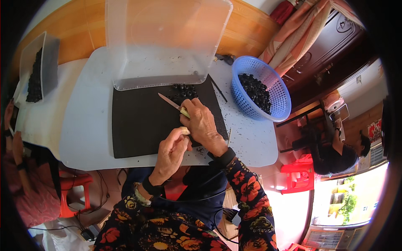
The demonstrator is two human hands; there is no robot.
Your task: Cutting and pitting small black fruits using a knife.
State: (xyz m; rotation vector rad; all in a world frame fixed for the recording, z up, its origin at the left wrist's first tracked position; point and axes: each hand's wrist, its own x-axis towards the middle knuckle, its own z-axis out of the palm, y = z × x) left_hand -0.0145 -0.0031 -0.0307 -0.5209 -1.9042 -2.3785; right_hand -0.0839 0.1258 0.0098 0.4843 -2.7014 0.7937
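My right hand (202, 124) is closed around the pale green handle of a small knife (169, 101), its blade pointing up and left over a black cutting board (136, 125). Close below it, my left hand (168, 155) has thumb and fingers pinched together at the board's near edge, almost touching the right hand. Whatever sits between those fingertips is too small or hidden to make out. Beyond the knife, several small round black fruit-like pieces (185, 90) lie on the board, and dark bits are scattered near my right wrist.
A clear plastic bin (119, 88) stands at the board's far edge. To the right is a blue perforated basket (239, 95) of black pieces; a thin dark stick (218, 88) lies between. Far left stands another clear container (51, 62). Other people sit left (33, 184) and right (341, 146).
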